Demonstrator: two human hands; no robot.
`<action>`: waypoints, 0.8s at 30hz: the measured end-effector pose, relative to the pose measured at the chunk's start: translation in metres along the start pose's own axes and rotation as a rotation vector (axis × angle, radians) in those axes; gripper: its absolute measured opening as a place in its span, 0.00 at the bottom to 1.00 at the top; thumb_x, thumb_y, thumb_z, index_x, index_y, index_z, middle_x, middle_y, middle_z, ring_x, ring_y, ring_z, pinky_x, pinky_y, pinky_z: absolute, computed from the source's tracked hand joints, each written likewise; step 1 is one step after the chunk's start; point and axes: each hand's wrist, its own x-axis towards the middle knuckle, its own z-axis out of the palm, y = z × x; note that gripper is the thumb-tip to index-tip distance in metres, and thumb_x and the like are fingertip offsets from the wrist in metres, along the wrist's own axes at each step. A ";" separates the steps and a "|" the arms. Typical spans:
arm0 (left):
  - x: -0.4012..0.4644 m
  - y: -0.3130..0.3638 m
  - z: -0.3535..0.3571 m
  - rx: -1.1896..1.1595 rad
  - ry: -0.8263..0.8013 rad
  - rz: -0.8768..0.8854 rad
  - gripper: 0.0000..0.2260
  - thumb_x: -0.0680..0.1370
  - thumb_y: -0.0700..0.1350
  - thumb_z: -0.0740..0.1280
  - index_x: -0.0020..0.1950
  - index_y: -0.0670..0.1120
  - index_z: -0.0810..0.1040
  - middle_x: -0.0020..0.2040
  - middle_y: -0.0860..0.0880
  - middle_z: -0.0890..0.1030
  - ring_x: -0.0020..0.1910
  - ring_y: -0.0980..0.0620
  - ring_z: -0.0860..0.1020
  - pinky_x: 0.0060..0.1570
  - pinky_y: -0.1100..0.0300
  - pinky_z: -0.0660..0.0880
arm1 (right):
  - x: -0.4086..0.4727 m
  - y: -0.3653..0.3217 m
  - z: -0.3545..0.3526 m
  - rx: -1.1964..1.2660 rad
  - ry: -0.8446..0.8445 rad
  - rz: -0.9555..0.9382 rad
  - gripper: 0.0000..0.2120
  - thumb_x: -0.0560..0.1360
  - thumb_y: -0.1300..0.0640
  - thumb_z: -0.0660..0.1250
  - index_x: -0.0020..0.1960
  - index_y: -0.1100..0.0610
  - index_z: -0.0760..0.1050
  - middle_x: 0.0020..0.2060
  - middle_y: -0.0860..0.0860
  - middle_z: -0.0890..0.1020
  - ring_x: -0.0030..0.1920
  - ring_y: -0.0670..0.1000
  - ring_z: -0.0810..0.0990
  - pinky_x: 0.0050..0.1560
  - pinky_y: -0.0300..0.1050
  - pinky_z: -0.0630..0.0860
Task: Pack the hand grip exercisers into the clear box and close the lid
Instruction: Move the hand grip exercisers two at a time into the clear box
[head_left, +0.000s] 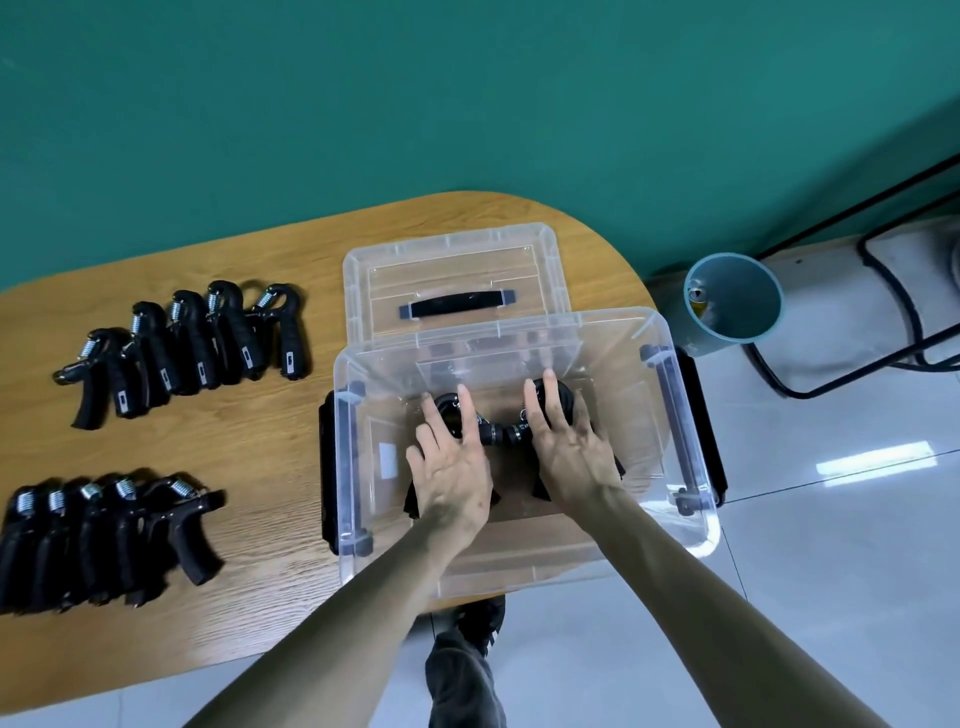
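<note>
A clear box (691, 457) with black side latches stands open at the table's right end. Both my hands reach down into it. My left hand (451, 462) lies flat, fingers spread, on a black hand grip exerciser (449, 410) on the box floor. My right hand (566, 441) rests the same way on a second exerciser (563, 392) beside it. Whether either hand grips its exerciser I cannot tell. The clear lid (452, 260) with a black handle lies flat behind the box. Two rows of black exercisers lie on the table at the left, one far (192, 343), one near (104, 540).
The wooden table (249, 441) has a rounded right end, and the box overhangs its front edge. A teal bin (732, 306) stands on the floor to the right, beside black chair legs (883, 291). A teal wall is behind. My dark-trousered leg and shoe (467, 670) show below.
</note>
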 end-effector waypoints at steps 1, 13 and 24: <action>0.001 0.000 0.001 0.004 0.005 -0.002 0.41 0.80 0.36 0.60 0.80 0.51 0.31 0.80 0.32 0.47 0.63 0.42 0.65 0.59 0.49 0.66 | 0.001 0.000 0.000 0.001 0.003 0.002 0.42 0.79 0.66 0.58 0.80 0.55 0.31 0.80 0.56 0.34 0.79 0.66 0.49 0.64 0.56 0.74; 0.000 -0.015 -0.044 0.076 -0.096 0.022 0.31 0.84 0.59 0.52 0.83 0.53 0.42 0.82 0.37 0.46 0.69 0.41 0.64 0.63 0.49 0.64 | -0.005 0.001 -0.019 -0.025 0.179 0.029 0.32 0.83 0.48 0.57 0.82 0.48 0.46 0.79 0.56 0.60 0.78 0.66 0.52 0.71 0.65 0.61; -0.009 -0.076 -0.143 -0.077 0.382 0.317 0.21 0.84 0.52 0.53 0.77 0.50 0.64 0.71 0.46 0.72 0.59 0.45 0.73 0.57 0.49 0.71 | -0.030 -0.078 -0.114 0.123 0.547 -0.116 0.26 0.83 0.48 0.54 0.80 0.47 0.56 0.69 0.57 0.71 0.60 0.61 0.74 0.55 0.57 0.78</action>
